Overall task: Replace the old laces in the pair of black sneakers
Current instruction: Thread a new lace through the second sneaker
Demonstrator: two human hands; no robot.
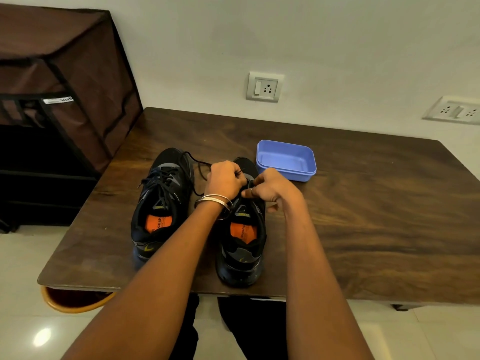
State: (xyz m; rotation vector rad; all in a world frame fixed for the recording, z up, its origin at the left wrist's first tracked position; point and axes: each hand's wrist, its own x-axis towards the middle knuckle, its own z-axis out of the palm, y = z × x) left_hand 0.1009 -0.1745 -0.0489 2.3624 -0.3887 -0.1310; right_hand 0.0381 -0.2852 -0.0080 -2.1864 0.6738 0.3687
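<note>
Two black sneakers with orange insoles stand side by side on the wooden table (363,203), toes pointing away from me. The left sneaker (161,203) is laced with a black lace. Both hands work over the lacing area of the right sneaker (241,250). My left hand (224,180), with a metal bangle on the wrist, grips a black lace (197,172) that loops out toward the left sneaker. My right hand (270,188) pinches the lace at the right sneaker's eyelets. The hands hide that shoe's tongue and eyelets.
A shallow blue plastic box (285,159) stands open just beyond the right sneaker. A brown fabric wardrobe (65,100) rises to the left of the table. The wall behind carries two sockets. A round orange-rimmed stool (75,300) shows under the table's near left edge.
</note>
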